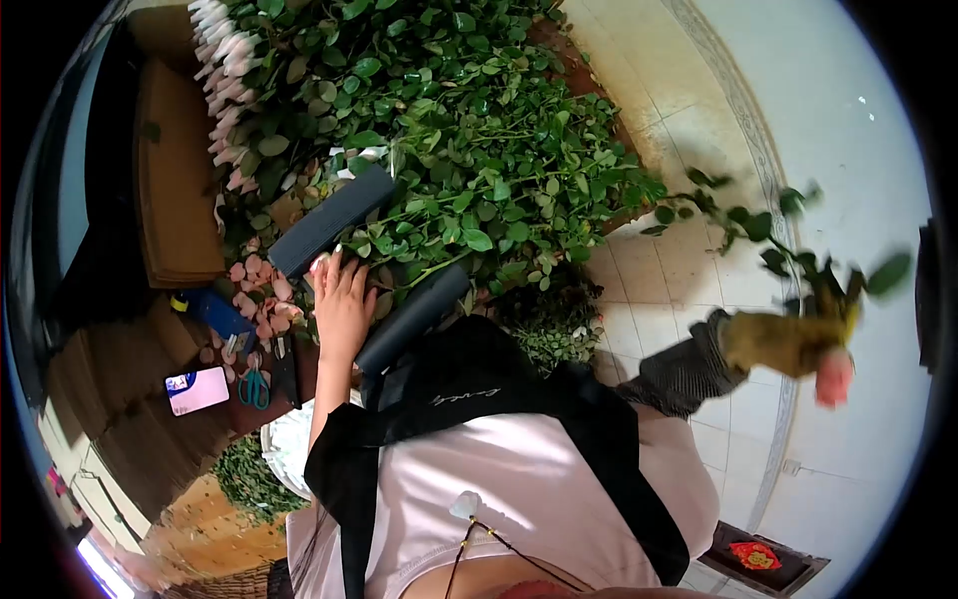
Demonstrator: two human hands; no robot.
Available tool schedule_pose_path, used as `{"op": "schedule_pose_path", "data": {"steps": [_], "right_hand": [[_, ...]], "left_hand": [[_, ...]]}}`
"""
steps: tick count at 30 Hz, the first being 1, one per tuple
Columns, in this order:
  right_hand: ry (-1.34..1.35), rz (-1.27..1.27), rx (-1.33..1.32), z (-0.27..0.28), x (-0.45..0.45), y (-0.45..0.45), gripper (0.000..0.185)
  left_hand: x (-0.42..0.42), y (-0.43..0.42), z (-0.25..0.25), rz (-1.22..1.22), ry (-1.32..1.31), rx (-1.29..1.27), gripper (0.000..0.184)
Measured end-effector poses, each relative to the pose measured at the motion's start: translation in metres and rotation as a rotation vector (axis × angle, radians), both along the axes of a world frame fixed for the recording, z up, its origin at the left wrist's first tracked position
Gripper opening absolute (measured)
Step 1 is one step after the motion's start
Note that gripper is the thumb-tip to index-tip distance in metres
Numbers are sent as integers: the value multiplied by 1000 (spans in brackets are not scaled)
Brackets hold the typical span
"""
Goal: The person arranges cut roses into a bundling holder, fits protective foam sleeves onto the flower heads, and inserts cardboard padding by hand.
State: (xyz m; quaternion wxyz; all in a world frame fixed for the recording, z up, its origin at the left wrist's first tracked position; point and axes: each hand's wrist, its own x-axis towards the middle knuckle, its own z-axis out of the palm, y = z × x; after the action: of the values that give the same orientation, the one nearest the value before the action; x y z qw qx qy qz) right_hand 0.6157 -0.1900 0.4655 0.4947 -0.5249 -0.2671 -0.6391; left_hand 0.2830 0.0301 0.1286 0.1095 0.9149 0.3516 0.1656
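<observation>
My left hand (342,299) is bare and lies with its fingers stretched out between two dark padded bars. Its fingertips reach the upper padded bar (334,222), and the lower padded bar (414,317) is beside the wrist. Far out to the right, my right hand (783,342) wears a yellowish-brown glove and is closed around a rose. The rose's pink bloom (833,379) sticks out below the glove, while its leafy stems extend above, blurred by motion. A large heap of leafy rose stems (479,150) covers the table ahead of my left hand.
Wrapped pale pink blooms (225,85) line the heap's left edge. Loose petals (264,295), teal scissors (254,387) and a phone (197,391) lie left of my hand. Cardboard (180,180) stands further left. A white bin (284,449) sits below, and tiled floor (639,270) extends right.
</observation>
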Motion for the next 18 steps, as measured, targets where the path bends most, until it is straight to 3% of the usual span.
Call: {"op": "schedule_pose_path", "data": {"steps": [2, 4, 5, 7, 9, 12, 16, 18], "right_hand": [[29, -62, -73, 11, -17, -7, 24], [-137, 17, -317, 1, -11, -9, 19], [-166, -140, -402, -3, 1, -24, 16], [-90, -79, -382, -4, 4, -19, 15], [361, -17, -352, -5, 4, -13, 17], [651, -728, -814, -32, 62, -43, 30], [1291, -1012, -1251, -145, 184, -107, 38], [1412, -948, -1453, -219, 213, -119, 40]], "left_hand": [[-1, 0, 3, -1, -7, -36, 37], [-2, 1, 1, -10, -26, -31, 38], [-2, 1, 3, -10, -4, -40, 38], [-1, 1, 4, 0, 22, -58, 39], [-1, 0, 5, 11, 7, -62, 39], [0, 0, 6, 11, -8, -63, 39], [-2, 1, 2, 6, -47, -38, 38], [-1, 1, 4, 16, -24, -16, 37]]}}
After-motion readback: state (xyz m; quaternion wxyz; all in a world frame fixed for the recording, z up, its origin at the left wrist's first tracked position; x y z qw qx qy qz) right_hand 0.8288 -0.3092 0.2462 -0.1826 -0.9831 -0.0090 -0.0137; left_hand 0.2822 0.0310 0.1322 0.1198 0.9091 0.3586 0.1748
